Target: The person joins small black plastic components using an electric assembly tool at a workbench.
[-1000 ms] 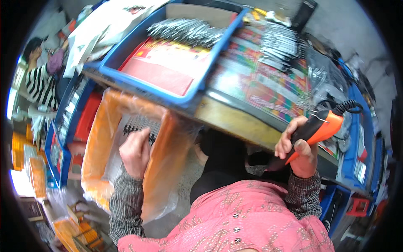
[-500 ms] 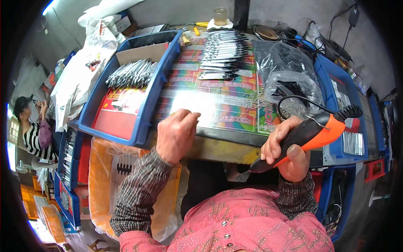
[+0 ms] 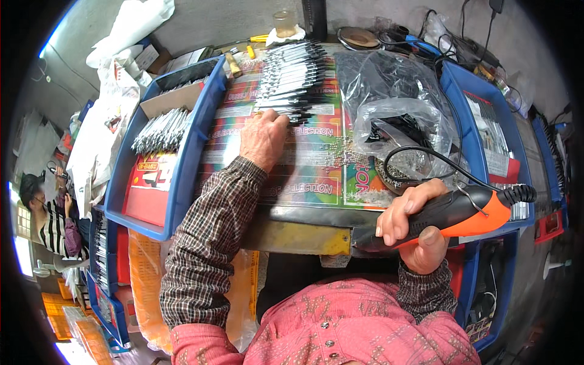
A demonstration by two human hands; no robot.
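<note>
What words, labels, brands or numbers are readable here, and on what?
I can't copy wording out, only place it:
Colourful table sheet: large lettering, partly legible.
Red-yellow card in left blue tray: print too small to read.
Black-and-orange tool: no lettering I can make out.

The wearer's two hands [image 3: 266,140] [image 3: 413,228] — one power tool [image 3: 456,213] — two blue trays [image 3: 190,164] [image 3: 456,82] flanking one worktop [image 3: 292,185], one pile of slim rods [image 3: 292,79], one glass jar [image 3: 284,24], one co-worker [image 3: 52,225].

Left hand [image 3: 264,141] has reached the slim rods [image 3: 291,79], seemingly touching.
</note>
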